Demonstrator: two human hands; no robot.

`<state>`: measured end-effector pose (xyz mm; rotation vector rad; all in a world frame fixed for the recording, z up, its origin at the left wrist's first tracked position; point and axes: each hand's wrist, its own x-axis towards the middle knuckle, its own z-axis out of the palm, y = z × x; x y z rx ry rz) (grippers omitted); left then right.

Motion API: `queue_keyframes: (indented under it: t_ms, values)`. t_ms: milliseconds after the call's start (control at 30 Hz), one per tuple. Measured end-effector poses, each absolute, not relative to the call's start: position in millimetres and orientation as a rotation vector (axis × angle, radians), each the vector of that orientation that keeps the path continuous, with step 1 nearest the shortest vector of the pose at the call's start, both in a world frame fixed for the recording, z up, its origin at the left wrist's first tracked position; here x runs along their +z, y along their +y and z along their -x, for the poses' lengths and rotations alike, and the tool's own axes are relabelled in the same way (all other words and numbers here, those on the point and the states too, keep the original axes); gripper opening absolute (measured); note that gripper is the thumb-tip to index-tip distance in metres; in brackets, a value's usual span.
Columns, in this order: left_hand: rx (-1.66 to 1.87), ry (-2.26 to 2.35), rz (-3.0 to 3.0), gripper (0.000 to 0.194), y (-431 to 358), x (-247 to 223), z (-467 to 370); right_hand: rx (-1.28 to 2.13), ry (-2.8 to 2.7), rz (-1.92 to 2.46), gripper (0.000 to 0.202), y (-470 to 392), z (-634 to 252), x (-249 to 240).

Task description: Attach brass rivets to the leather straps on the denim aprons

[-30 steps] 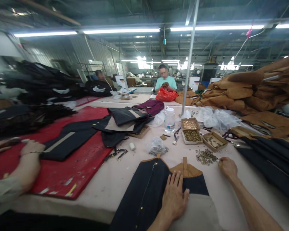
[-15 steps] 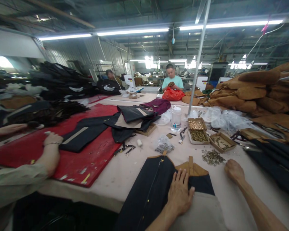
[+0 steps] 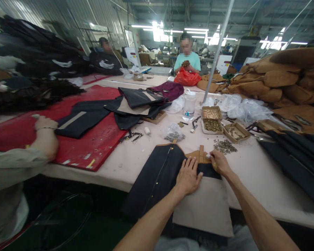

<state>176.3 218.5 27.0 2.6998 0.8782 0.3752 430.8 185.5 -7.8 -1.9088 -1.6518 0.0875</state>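
navy cloth [image 3: 164, 164] lies at five o'clock, brass studs [image 3: 157, 182] already along its nine-o'clock side; what's left at its tan flap [image 3: 195, 153] is unclear. your left hand [image 3: 187, 177] spreads flat, your right grip [image 3: 220, 163] pinches something small and white [image 3: 208, 156].

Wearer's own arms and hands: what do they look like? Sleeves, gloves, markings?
Human hands, left and right, both ungloved. Forearms slender and bare as far as the view shows; no sleeves, watch, bracelet or cables visible on them. A small yellowish patch shows at the right fingers, too small to tell whether it's worn. No other markings I can make out.
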Motion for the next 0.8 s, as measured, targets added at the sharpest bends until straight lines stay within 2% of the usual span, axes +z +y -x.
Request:
queue_keyframes:
  t_ms: [233, 667, 800]
  values:
    - [0.383, 0.897, -2.684, 0.071, 220, 23, -176, 0.15, -1.744, 1.879, 0.01, 211, -415, -9]
    - [0.352, 0.895, -2.601, 0.073, 220, 32, -165, 0.136, -1.683, 1.824, 0.014, 213, -404, -23]
    - [0.336, 0.885, -2.561, 0.076, 219, 32, -157, 0.304, -1.634, 1.867, 0.014, 226, -408, -30]
